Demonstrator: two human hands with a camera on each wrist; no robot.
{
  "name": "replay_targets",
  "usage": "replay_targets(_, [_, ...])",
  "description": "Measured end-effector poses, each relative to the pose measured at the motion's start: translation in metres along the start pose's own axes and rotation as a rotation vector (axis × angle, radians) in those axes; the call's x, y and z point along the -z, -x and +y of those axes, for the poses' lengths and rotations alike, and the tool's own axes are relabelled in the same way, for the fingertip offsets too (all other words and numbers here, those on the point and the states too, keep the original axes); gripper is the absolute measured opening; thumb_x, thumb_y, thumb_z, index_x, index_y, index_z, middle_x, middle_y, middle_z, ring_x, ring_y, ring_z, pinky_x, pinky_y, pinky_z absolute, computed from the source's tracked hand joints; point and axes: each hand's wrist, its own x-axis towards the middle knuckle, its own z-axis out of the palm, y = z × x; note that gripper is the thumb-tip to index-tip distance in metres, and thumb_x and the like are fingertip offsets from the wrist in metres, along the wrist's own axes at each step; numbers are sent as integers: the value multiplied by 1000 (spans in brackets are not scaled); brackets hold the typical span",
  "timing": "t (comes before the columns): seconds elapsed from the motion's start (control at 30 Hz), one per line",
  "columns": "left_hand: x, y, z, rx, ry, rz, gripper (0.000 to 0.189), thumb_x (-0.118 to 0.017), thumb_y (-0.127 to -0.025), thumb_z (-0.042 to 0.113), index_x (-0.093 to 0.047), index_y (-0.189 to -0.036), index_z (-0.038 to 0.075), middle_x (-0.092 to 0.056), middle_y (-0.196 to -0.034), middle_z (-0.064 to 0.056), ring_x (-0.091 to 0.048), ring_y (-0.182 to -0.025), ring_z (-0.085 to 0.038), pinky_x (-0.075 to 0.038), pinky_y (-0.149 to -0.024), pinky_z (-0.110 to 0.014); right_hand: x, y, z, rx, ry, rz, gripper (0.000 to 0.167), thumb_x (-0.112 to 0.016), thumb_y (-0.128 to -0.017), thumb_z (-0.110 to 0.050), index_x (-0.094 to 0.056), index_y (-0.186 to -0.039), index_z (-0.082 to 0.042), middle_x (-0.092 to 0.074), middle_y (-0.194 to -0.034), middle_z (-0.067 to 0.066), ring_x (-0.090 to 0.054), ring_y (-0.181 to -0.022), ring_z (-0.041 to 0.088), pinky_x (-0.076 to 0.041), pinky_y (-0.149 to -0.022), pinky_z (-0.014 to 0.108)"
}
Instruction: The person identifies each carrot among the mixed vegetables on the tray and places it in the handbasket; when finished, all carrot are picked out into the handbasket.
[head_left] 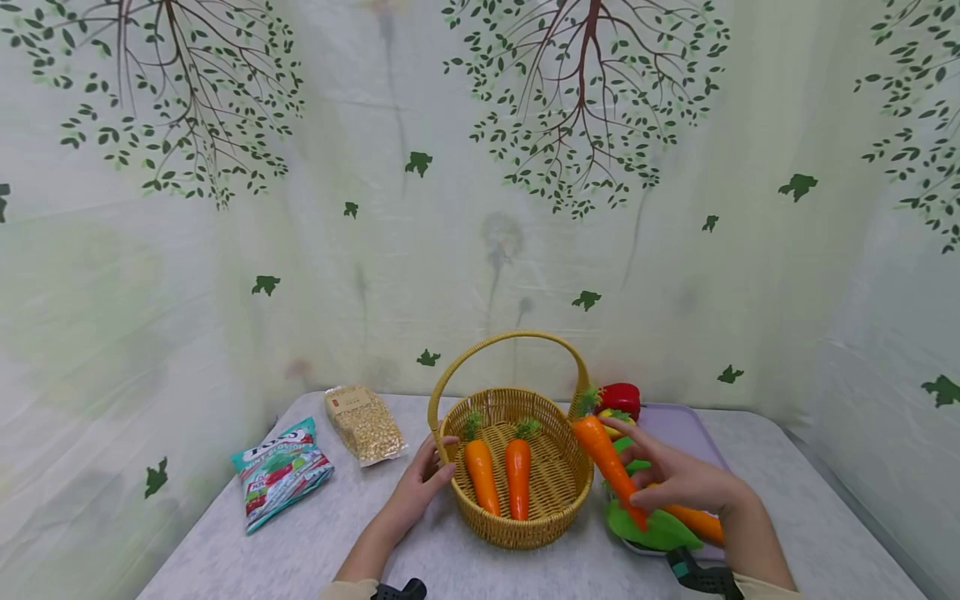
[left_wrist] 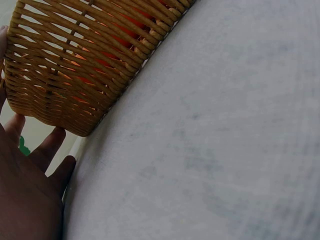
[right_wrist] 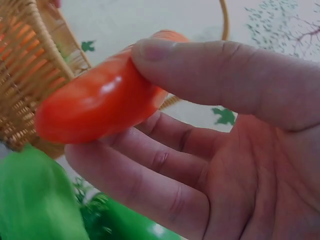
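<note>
Carrot [head_left: 606,454], one: long axis slanting, leafy top [head_left: 588,402] toward upper left, tip [head_left: 640,520] lower right; right hand [head_left: 681,477] pinches it. Left hand [head_left: 422,482], fingers spread, touches basket [head_left: 517,535].

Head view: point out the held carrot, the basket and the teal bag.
Held carrot [head_left: 612,466], head view: middle of its orange body.
Basket [head_left: 522,534], head view: outside of its front wall.
Teal bag [head_left: 282,476], head view: middle of its printed front.

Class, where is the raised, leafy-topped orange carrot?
In the head view, the carrot is in the right hand, beside the right rim of the round golden wicker basket, near the flat lilac tray.
</note>
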Motion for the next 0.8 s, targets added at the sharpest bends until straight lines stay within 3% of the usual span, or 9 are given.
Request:
replay_targets(0.23, [0, 1, -1, 13, -3, -3, 44, -56, -102, 21, -46, -145, 20, -21, -167, -7, -46, -139, -39, -45, -105, -40, -13, -17, -4, -9, -37, 38, 90, -66, -93, -7, -13, -159, -36, -36, -135, 27, -66, -103, 38, -59, -81, 45])
replay_targets(0.57, [-1, -2, 2, -9, -14, -6, 45, -56, -102, 20, -45, -146, 17, -31, -163, -11, -48, -138, -39, -45, -103, -38, -34, -43, -12, 14, -105, 132, 90, -67, -93, -7, -13, -159, -33, -36, -130, 24, -67, -97, 27, -60, -78, 45])
replay_targets(0.8, [-1, -2, -1, 10, -15, 0, 44, -56, -102, 22, -46, -145, 21, -34, -162, -11, -47, -139, -37, -45, -103, -37, -47, -71, -25, -43, 54, 268, 90, -71, -91, -11, -15, -159, -31, -45, -126, 23, -64, -86, 24, -59, -73, 38])
